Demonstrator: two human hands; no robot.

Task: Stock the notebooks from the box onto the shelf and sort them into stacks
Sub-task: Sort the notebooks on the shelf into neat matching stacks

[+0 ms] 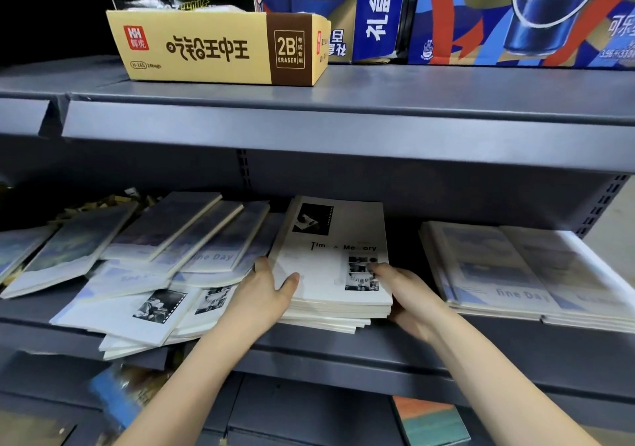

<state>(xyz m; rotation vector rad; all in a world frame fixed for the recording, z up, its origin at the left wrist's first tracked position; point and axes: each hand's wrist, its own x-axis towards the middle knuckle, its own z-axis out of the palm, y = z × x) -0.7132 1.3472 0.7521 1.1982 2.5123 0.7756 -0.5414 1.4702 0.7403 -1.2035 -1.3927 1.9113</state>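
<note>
A grey metal shelf (343, 346) in a shop aisle, with a second grey shelf board (343, 115) above it. At the centre of the lower shelf lies a stack of white notebooks (336, 236); its top cover reads "Time & Memory", with small black-and-white photos.

The left hand (264, 294) grasps the stack's left edge, thumb on the cover. The right hand (409, 294) grasps the right edge, with one of its fingers (378, 268) on the cover and the rest down the side.

At 9 o'clock a loose heap of notebooks (154, 239) sprawls at mixed angles, touching the left hand and overhanging the shelf's front edge. At 3 o'clock, apart from the stack, sit two neat piles of blue-and-white notebooks (515, 274) (one reads "fine Day").

On the upper board, a yellow eraser carton (206, 50) stands at 11 o'clock and blue cola cartons (515, 16) at 1 o'clock. At 5 o'clock, lower down, lies a teal and orange book (429, 421).
</note>
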